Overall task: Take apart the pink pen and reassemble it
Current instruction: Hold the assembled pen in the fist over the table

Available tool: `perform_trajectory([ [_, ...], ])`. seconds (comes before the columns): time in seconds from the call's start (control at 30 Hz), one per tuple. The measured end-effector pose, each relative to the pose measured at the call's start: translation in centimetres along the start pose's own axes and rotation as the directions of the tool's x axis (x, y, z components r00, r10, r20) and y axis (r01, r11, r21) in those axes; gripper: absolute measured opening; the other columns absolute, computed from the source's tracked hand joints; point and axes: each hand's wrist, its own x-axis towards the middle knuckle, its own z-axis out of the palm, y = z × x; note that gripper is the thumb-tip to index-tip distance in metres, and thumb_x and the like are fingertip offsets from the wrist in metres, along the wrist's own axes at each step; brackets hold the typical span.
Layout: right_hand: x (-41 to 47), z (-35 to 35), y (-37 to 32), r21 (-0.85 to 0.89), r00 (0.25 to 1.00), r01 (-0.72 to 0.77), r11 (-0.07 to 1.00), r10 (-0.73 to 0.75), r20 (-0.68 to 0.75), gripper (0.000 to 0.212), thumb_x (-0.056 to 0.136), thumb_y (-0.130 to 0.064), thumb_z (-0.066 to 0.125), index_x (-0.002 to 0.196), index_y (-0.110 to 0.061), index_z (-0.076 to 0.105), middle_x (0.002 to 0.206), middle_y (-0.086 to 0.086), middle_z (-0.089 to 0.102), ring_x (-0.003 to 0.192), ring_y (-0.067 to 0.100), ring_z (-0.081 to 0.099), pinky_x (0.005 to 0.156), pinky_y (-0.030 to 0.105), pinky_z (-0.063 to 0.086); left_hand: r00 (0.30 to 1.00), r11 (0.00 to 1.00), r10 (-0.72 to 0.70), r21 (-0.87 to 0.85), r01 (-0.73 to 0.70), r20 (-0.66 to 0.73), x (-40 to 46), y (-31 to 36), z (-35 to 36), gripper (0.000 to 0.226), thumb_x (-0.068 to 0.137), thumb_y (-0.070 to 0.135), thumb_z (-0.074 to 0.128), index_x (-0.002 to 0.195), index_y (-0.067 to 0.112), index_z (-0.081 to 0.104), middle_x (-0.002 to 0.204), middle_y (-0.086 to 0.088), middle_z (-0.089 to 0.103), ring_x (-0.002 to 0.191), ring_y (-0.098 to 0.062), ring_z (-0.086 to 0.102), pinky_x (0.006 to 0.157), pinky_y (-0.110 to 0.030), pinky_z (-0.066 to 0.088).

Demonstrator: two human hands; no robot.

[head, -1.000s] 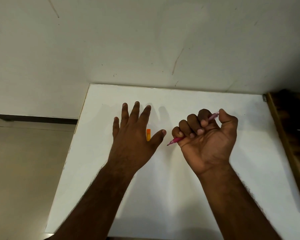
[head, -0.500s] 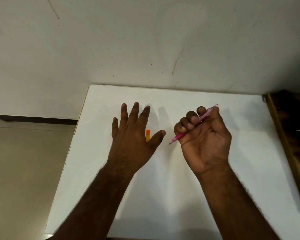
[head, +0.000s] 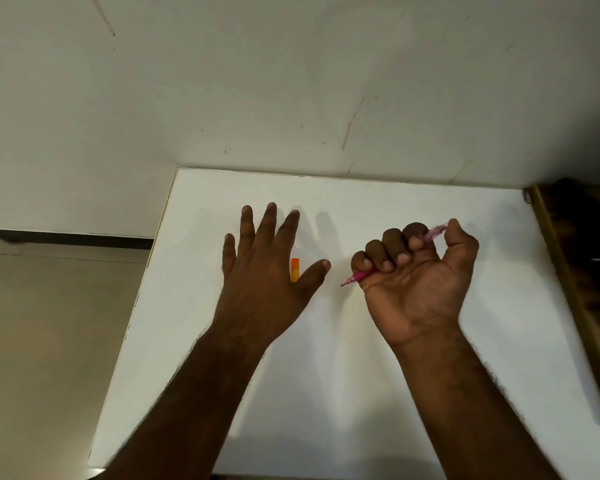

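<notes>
Pink pen [head: 359,276]: held in the right hand above the tabletop, lying slantwise across the palm; its dark writing tip pokes out low on the left side of the fist and its translucent pink rear end shows high on the right, by the thumb
Pen state: looks in one piece where it shows; the middle of the barrel is hidden under the fingers, so any joint there cannot be told
Right hand [head: 417,285]: palm turned up toward the camera, four fingers curled tight over the barrel, thumb raised against the rear end of the pen
Left hand [head: 261,271]: palm down on the tabletop, fingers straight and spread, holding nothing, thumb stretched out to the right
Orange piece [head: 294,269]: small and oblong, darker orange at its far end and yellower nearer the wrist, lying on the tabletop in the gap between the left forefinger and thumb; whether it touches the hand cannot be told
Gap between hands: the pen tip points toward the left thumb but stands apart from it
Tabletop [head: 361,375]: white, flat, both forearms reaching over its near edge
Wall [head: 291,81]: pale, scuffed with a few thin marks, meeting the far edge of the tabletop
Floor [head: 49,341]: beige, to the left, with a dark skirting strip at the foot of the wall
Wooden furniture [head: 582,271]: dark brown, along the right edge of the tabletop
</notes>
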Motion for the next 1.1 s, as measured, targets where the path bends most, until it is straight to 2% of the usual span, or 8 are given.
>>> perform_trajectory([
  [0.33,-0.13,0.05,0.15,0.014,0.999,-0.034,0.999,0.033,0.038,0.049,0.095,-0.056,0.042,0.066,-0.016,0.042,0.058,-0.002,0.030,0.056,0.018,0.025,0.058,0.032,0.032,1.000,1.000,-0.004,-0.011,0.005,0.007,-0.05,0.07,-0.17,0.084,0.088,0.074,0.039,0.158,0.034,0.015,0.169,0.004,0.003,0.154,-0.019,-0.015,0.122,-0.050,-0.001],
  [0.47,-0.18,0.16,0.10,-0.016,0.999,-0.024,1.000,0.024,0.034,0.046,0.094,-0.051,0.041,0.064,-0.016,0.039,0.056,-0.002,0.028,0.055,0.019,0.023,0.057,0.032,0.031,1.000,1.000,-0.008,-0.014,0.008,0.011,-0.02,0.11,-0.24,0.084,0.088,0.074,0.040,0.158,0.033,0.015,0.169,0.004,0.003,0.154,-0.020,-0.015,0.122,-0.050,-0.001],
  [0.63,-0.19,0.30,0.12,-0.020,0.999,-0.044,0.999,0.045,0.019,0.055,0.095,-0.062,0.045,0.065,-0.016,0.040,0.056,-0.001,0.028,0.056,0.019,0.022,0.057,0.032,0.032,1.000,1.000,-0.007,-0.010,0.007,0.014,0.00,0.27,-0.29,0.084,0.089,0.074,0.040,0.158,0.034,0.014,0.169,0.003,0.003,0.154,-0.020,-0.015,0.122,-0.051,0.000],
  [0.77,-0.18,0.27,0.16,-0.040,0.999,-0.028,0.999,0.029,0.019,0.050,0.095,-0.054,0.044,0.062,-0.016,0.038,0.053,-0.001,0.028,0.054,0.019,0.022,0.056,0.033,0.033,1.000,1.000,-0.009,-0.016,0.009,0.020,0.00,0.25,-0.30,0.084,0.089,0.073,0.041,0.158,0.034,0.014,0.169,0.003,0.003,0.154,-0.020,-0.015,0.122,-0.051,0.000],
  [0.9,-0.22,0.24,0.10,-0.027,0.999,-0.040,0.999,0.041,0.021,0.057,0.094,-0.064,0.045,0.062,-0.017,0.039,0.054,-0.002,0.027,0.054,0.019,0.021,0.056,0.032,0.031,1.000,1.000,-0.008,-0.016,0.008,0.021,-0.06,0.24,-0.26,0.084,0.089,0.073,0.041,0.158,0.033,0.015,0.169,0.003,0.004,0.154,-0.020,-0.015,0.122,-0.052,0.000],
  [1.0,-0.24,0.21,0.18,-0.039,0.999,-0.030,0.999,0.031,0.023,0.053,0.097,-0.055,0.043,0.061,-0.016,0.038,0.053,-0.002,0.028,0.053,0.019,0.022,0.056,0.033,0.033,1.000,1.000,-0.007,-0.014,0.007,0.019,-0.09,0.20,-0.22,0.084,0.089,0.073,0.041,0.158,0.033,0.015,0.169,0.003,0.004,0.154,-0.020,-0.014,0.122,-0.052,0.001],
  [1.1,-0.27,0.28,0.18,-0.029,0.999,-0.039,0.999,0.039,0.019,0.056,0.096,-0.061,0.044,0.062,-0.017,0.039,0.054,-0.002,0.028,0.054,0.019,0.021,0.056,0.032,0.033,1.000,1.000,-0.009,-0.011,0.009,0.022,-0.13,0.16,-0.19,0.084,0.089,0.073,0.041,0.158,0.033,0.015,0.169,0.003,0.004,0.154,-0.020,-0.015,0.122,-0.051,0.000],
])
